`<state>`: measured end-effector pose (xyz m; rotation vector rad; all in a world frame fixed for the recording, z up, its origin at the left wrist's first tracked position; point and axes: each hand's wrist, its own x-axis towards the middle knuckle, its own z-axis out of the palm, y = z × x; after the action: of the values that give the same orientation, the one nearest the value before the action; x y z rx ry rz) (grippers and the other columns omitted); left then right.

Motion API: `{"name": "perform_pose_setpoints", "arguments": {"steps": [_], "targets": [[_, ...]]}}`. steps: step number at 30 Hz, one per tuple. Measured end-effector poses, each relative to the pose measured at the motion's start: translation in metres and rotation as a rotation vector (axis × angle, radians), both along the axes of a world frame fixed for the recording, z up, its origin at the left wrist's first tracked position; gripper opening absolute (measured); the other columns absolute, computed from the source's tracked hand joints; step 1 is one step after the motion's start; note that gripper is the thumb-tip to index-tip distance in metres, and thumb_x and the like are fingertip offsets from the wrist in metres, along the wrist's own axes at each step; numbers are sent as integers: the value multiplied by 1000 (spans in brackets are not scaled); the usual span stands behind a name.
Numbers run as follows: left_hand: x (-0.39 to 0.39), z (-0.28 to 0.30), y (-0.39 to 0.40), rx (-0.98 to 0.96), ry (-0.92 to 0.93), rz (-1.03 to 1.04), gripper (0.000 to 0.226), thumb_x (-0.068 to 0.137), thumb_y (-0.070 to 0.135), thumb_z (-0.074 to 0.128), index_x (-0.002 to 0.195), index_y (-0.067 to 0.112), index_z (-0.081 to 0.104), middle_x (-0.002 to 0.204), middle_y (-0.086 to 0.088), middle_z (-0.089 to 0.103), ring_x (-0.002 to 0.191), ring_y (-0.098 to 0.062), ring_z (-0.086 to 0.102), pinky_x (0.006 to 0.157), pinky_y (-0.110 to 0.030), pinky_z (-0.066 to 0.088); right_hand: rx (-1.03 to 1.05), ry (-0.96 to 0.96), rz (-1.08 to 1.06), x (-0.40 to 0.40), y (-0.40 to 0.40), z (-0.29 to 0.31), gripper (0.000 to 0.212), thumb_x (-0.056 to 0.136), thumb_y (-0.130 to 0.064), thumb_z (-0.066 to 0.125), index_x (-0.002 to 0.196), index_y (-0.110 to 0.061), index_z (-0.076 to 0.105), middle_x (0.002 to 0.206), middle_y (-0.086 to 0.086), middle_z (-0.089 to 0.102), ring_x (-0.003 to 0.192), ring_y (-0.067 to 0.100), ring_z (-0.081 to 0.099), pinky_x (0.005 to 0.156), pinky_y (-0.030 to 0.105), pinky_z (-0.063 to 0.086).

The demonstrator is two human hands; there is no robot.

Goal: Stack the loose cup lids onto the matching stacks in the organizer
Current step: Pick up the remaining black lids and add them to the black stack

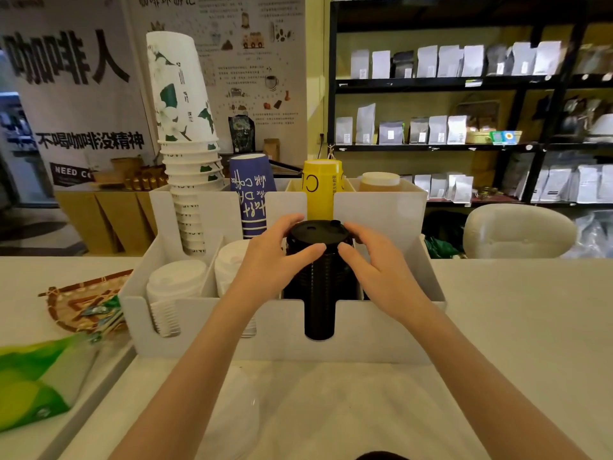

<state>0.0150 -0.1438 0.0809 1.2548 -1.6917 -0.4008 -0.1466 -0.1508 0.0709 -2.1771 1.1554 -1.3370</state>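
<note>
Black lid stack (319,260) stands in the organizer (381,330), third slot from left; left hand (275,260) and right hand (371,260) clasp its top, apparently aligning it.

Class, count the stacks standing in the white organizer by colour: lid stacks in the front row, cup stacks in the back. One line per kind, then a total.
White lid stacks: 2
Black lid stacks: 1
White floral cup stacks: 1
Blue cup stacks: 1
Yellow cup stacks: 1
Total: 6

Organizer (374,330) dividers tight beside black lid stack (318,280)
</note>
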Motion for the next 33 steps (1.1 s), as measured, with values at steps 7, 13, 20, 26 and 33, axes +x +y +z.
{"name": "perform_pose_setpoints", "arguments": {"steps": [7, 13, 20, 26, 33], "targets": [[-2, 0, 4, -18, -81, -14, 47, 81, 31, 59, 125, 21, 45, 116, 6, 55, 104, -5, 45, 81, -16, 36, -18, 90, -73, 3, 1, -10, 45, 88, -42, 32, 128, -23, 42, 122, 0, 57, 114, 15, 47, 102, 37, 40], [-8, -1, 6, -4, -243, 14, 39, 87, 40, 45, 112, 12, 50, 111, -7, 55, 107, -24, 48, 85, -29, 41, 191, 74, 33, -6, 31, 1, 51, 93, -25, 40, 140, -18, 21, 137, 3, 45, 113, 5, 43, 90, 12, 33], [-32, -5, 48, -249, -228, 33, 44, 88, 35, 48, 127, 15, 45, 141, -5, 42, 134, -20, 29, 108, -26, 17, 263, 21, -84, -27, 76, -7, 61, 91, -32, 42, 143, -25, 11, 145, 4, 38, 126, 15, 41, 98, 24, 31], [-44, -40, 94, -75, -254, -172, 47, 88, 38, 45, 132, 24, 37, 140, 3, 43, 128, -10, 34, 98, -18, 24, 282, 32, -137, -44, 127, -25, 51, 91, -35, 42, 138, -25, 26, 126, -1, 51, 105, 8, 46, 87, 23, 34], [-32, -97, 152, 209, -379, -324, 60, 82, 53, 43, 136, 28, 30, 145, 8, 34, 131, -8, 31, 103, -21, 22, 358, 124, -200, -59, 168, -62, 43, 90, -37, 41, 132, -27, 39, 118, -8, 53, 107, 6, 49, 87, 19, 35]]}}
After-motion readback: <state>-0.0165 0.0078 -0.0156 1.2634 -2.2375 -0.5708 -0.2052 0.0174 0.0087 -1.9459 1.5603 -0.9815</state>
